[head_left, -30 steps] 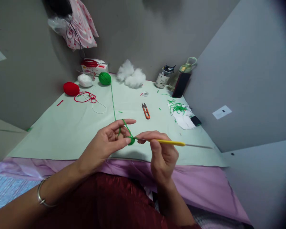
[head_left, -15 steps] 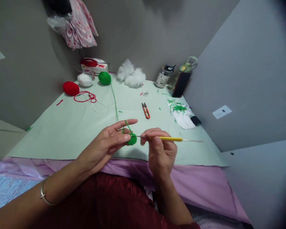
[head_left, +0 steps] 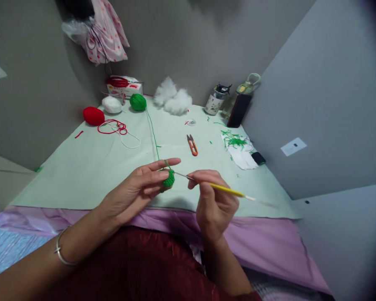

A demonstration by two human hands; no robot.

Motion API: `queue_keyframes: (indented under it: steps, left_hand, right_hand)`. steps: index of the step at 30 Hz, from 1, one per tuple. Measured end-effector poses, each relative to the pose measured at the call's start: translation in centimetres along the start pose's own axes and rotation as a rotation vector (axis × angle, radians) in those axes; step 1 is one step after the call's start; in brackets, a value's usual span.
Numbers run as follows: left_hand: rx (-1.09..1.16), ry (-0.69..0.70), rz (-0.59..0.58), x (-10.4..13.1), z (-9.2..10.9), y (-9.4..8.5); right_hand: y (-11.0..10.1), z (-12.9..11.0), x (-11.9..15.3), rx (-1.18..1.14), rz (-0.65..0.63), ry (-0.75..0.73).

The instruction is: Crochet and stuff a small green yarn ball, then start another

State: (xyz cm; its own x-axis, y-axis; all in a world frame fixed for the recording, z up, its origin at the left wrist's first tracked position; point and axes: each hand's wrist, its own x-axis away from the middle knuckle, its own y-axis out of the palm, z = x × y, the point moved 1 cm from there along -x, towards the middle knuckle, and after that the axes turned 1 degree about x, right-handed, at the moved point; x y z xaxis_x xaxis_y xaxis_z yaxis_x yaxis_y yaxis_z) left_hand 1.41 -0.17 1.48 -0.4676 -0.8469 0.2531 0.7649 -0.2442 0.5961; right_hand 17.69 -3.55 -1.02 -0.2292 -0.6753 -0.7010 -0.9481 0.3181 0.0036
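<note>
Left hand (head_left: 134, 192), centre frame: fingers pinched shut on the small green crochet piece (head_left: 168, 178), index extended with the green yarn strand (head_left: 152, 133) over it. Right hand (head_left: 213, 201): fingers closed on the yellow-handled crochet hook (head_left: 225, 190), tip at the piece. Strand runs to the green yarn ball (head_left: 138, 102), upper left on the worktop (head_left: 90, 167).

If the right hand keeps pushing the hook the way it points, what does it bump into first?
The right hand aims the crochet hook left at the small green crochet piece, pinched by the left hand. It probably meets that first; the tip already seems there.
</note>
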Motion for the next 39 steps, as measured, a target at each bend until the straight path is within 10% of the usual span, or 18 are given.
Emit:
queue_keyframes:
  steps: [15, 26, 30, 34, 39]
  left_hand:
    - [-0.480, 0.233, 0.023, 0.5, 0.1, -0.1]
    - [-0.686, 0.438, 0.198, 1.2, -0.4, 0.3]
    - [-0.439, 0.276, 0.121, 0.9, -0.8, 0.1]
    - [-0.114, -0.014, 0.008, 0.5, -0.5, -0.2]
    - [-0.116, 0.079, 0.014, 0.4, -0.3, -0.1]
  right_hand:
    - [-0.3, 0.9, -0.6, -0.361, -0.077, 0.367]
    - [-0.6, -0.6, 0.1, 0.262, -0.253, -0.255]
    - [-0.2, -0.2, 1.1, 0.534, -0.225, -0.426]
    - [-0.4, 0.1, 0.8, 0.277, -0.122, -0.223]
    - [-0.1, 0.5, -0.4, -0.172, -0.045, 0.161]
